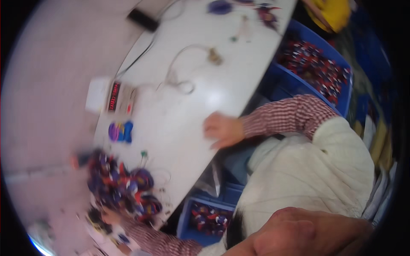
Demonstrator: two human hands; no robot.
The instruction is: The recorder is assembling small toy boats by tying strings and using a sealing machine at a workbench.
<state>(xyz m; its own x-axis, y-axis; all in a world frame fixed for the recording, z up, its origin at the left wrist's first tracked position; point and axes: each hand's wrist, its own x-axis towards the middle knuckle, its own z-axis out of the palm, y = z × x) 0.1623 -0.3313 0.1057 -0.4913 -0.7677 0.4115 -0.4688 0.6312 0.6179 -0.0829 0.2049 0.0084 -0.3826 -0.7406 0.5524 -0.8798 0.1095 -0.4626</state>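
Note:
My right hand (225, 130) is over the near edge of the white table (171, 123), its thumb apart from the fingers and nothing visible in it. My left hand (112, 216) reaches to the lower left, beside a heap of dark blue, red and white coiled pieces (121, 181). Its fingers are blurred. Against them is a dark and yellowish thing (98, 219), too smeared to name; whether the hand grips it does not show. A small green-ended piece (144, 153) lies just beyond the heap.
A box with a red lit display (114, 97) stands at the table's far edge, near a blue and purple object (121, 131). A thin cable (171, 70) ends in a brass-coloured piece. Blue bins (351, 87) of red, white and blue pieces flank me. Someone in yellow (335, 15) is nearby.

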